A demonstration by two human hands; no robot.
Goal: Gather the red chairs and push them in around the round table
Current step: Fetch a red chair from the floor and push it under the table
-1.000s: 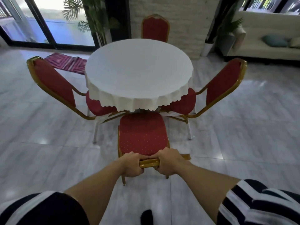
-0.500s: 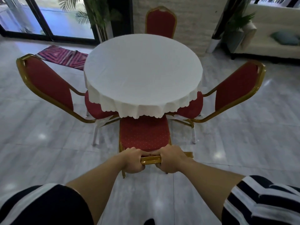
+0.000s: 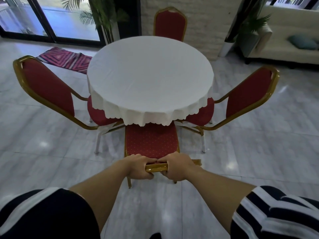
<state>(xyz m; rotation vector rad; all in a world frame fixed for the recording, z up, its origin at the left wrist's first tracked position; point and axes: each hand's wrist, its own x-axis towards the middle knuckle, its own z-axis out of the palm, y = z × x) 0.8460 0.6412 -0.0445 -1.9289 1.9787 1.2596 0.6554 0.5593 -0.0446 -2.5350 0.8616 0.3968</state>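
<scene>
A round table [image 3: 150, 75] under a white scalloped cloth stands in the middle. The near red chair [image 3: 151, 140] with a gold frame faces it, the front of its seat just under the cloth's edge. My left hand [image 3: 139, 166] and my right hand [image 3: 179, 166] both grip the gold top rail of its backrest, side by side. A left red chair [image 3: 48, 87] and a right red chair [image 3: 248, 94] have their seats tucked partly under the cloth. A far red chair [image 3: 170, 23] stands behind the table.
Glossy grey tile floor all around. A pink patterned rug [image 3: 65, 59] lies at the back left by glass doors. A potted palm [image 3: 105, 18] stands behind the table; a cream sofa [image 3: 290, 35] and another plant [image 3: 250, 28] sit at the back right.
The near chair has slid forward with both hands on its rail, so more of its seat lies under the cloth. The table looks closer.
</scene>
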